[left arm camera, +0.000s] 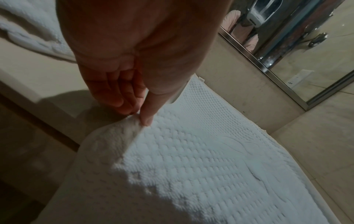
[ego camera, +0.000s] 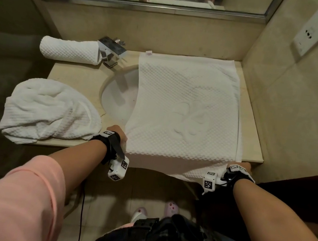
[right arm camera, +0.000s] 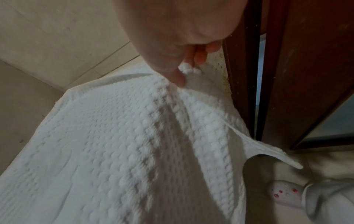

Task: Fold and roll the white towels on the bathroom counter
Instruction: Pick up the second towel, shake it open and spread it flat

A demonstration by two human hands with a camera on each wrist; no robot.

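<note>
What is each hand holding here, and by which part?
Both hold the spread towel by its near edge: the left hand pinches the near-left corner, the right hand the near-right corner.

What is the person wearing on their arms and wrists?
Both arms are bare from the elbow down, with pink sleeves pushed up above. A black strap wraps the left wrist and the right wrist. Each strap carries a small white camera box with black-and-white square code markings. A thin black cable hangs below the left arm.
</note>
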